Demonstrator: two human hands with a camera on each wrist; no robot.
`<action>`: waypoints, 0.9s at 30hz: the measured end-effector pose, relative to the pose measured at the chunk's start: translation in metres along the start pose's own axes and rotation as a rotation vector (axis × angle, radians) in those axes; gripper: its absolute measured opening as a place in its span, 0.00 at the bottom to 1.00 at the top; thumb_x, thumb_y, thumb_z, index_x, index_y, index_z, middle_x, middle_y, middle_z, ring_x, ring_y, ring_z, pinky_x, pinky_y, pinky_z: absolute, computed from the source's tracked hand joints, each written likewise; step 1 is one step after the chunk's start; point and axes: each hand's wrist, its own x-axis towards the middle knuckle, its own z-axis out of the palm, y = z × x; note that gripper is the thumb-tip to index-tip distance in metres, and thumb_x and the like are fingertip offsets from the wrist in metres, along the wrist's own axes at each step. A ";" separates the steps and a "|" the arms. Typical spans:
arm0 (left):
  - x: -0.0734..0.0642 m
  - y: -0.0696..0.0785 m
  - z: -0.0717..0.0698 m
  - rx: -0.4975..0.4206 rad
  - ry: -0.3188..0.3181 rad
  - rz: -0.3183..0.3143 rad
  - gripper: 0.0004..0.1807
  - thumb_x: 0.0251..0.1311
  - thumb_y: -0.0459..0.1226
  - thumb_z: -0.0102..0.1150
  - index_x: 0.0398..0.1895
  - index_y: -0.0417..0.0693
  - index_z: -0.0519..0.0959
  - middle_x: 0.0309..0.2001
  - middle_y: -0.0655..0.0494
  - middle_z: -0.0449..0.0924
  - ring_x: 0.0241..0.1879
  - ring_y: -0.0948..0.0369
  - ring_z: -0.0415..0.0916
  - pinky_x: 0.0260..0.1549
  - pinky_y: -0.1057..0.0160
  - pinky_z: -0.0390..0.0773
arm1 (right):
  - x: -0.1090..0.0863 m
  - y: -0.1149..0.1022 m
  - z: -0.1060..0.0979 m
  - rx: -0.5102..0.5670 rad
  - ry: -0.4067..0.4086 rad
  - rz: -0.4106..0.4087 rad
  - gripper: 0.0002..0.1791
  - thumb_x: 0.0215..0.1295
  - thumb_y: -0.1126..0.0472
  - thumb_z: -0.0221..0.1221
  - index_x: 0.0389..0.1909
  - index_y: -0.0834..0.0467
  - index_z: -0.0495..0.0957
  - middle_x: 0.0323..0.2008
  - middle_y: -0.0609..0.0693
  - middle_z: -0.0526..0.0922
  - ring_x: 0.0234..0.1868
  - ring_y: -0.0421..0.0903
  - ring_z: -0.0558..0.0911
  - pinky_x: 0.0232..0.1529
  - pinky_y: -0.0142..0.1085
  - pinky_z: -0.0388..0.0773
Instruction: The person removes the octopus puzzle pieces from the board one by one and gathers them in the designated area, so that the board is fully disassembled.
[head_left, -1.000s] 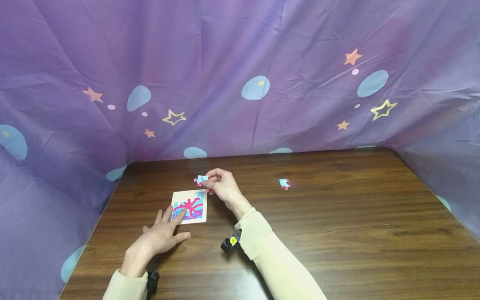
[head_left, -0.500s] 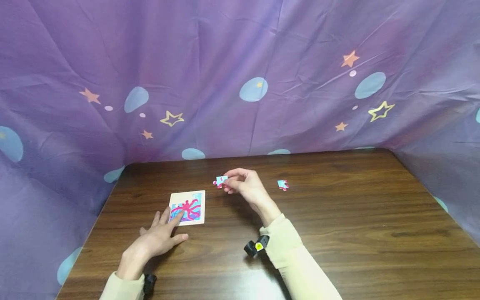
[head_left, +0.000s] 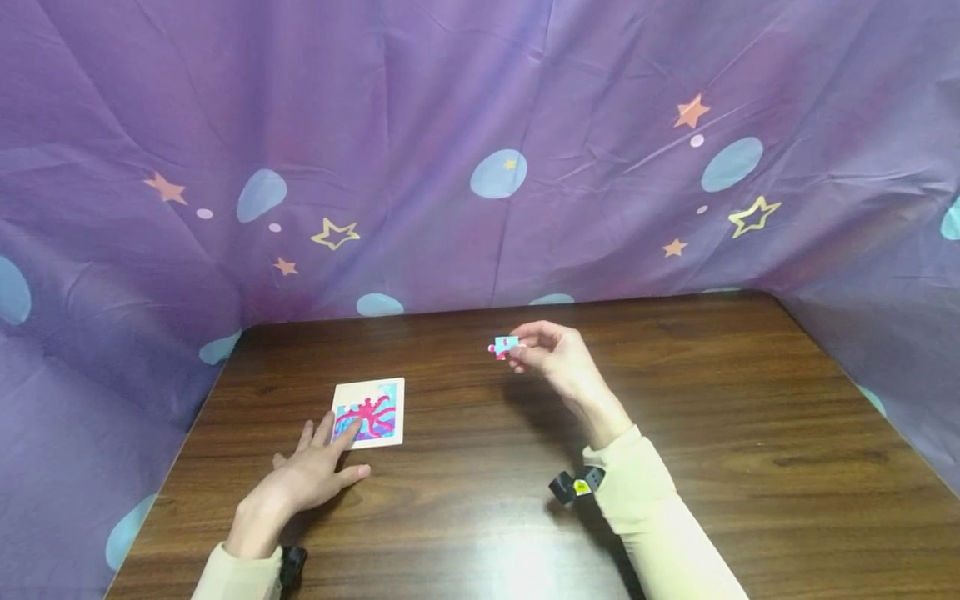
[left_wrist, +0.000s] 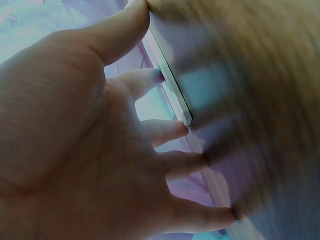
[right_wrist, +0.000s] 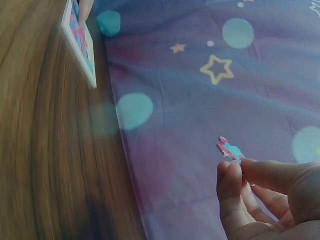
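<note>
My right hand pinches a small blue and pink puzzle piece between thumb and fingers, held above the table. The right wrist view shows the same puzzle piece at the fingertips, its knobs pointing away. On the left, a white-framed puzzle board with a pink octopus picture lies flat, its upper left part bare and cream-coloured. My left hand rests spread by the board's lower left, the index finger on the picture. In the left wrist view the board's edge meets the straight fingertips.
A brown wood-grain table lies under both hands. Purple cloth with stars and blue ovals hangs along the table's back and sides. Black wrist cameras sit at both cuffs, the right camera close above the table.
My right hand has carried the puzzle piece from beside the board to the right. A second loose piece, seen earlier at the right, is now hidden behind that hand. My left hand stays put.
</note>
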 end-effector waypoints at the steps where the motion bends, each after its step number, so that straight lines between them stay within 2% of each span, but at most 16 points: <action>1: 0.000 0.000 0.000 0.000 -0.001 -0.002 0.44 0.64 0.60 0.54 0.76 0.48 0.56 0.73 0.27 0.40 0.69 0.27 0.39 0.48 0.16 0.44 | -0.001 -0.001 -0.005 -0.011 0.007 0.003 0.15 0.59 0.78 0.61 0.47 0.77 0.75 0.29 0.56 0.83 0.27 0.47 0.85 0.30 0.37 0.84; 3: 0.000 0.001 -0.001 0.001 -0.004 -0.005 0.44 0.64 0.60 0.54 0.76 0.48 0.56 0.74 0.28 0.40 0.69 0.27 0.38 0.49 0.16 0.44 | -0.003 -0.003 -0.015 -0.034 0.029 0.019 0.15 0.60 0.76 0.61 0.48 0.75 0.75 0.29 0.54 0.84 0.27 0.46 0.84 0.26 0.33 0.81; 7: 0.000 0.001 0.000 -0.008 -0.007 -0.002 0.44 0.64 0.60 0.54 0.76 0.48 0.56 0.74 0.28 0.40 0.69 0.27 0.38 0.49 0.16 0.44 | -0.005 -0.007 -0.036 -0.029 0.083 0.050 0.16 0.63 0.73 0.60 0.50 0.75 0.74 0.28 0.51 0.84 0.25 0.42 0.83 0.23 0.31 0.79; 14: 0.000 0.000 0.003 -0.006 -0.002 -0.005 0.44 0.63 0.60 0.54 0.76 0.48 0.56 0.73 0.28 0.41 0.70 0.27 0.39 0.49 0.16 0.44 | -0.007 0.000 -0.070 0.065 0.170 0.042 0.14 0.64 0.76 0.57 0.50 0.77 0.73 0.28 0.52 0.84 0.26 0.42 0.84 0.31 0.36 0.84; 19: 0.000 0.000 0.001 -0.009 -0.005 -0.004 0.44 0.63 0.60 0.54 0.76 0.48 0.56 0.74 0.28 0.40 0.70 0.28 0.38 0.49 0.16 0.44 | -0.007 0.011 -0.092 0.033 0.251 0.064 0.14 0.65 0.75 0.57 0.49 0.79 0.73 0.27 0.52 0.84 0.25 0.41 0.84 0.33 0.34 0.84; 27: -0.001 0.001 -0.001 -0.002 -0.011 -0.004 0.44 0.64 0.60 0.53 0.76 0.47 0.56 0.73 0.27 0.40 0.69 0.27 0.38 0.49 0.16 0.44 | -0.009 0.030 -0.120 0.013 0.278 0.131 0.18 0.67 0.75 0.54 0.54 0.84 0.67 0.26 0.49 0.83 0.25 0.39 0.83 0.33 0.31 0.83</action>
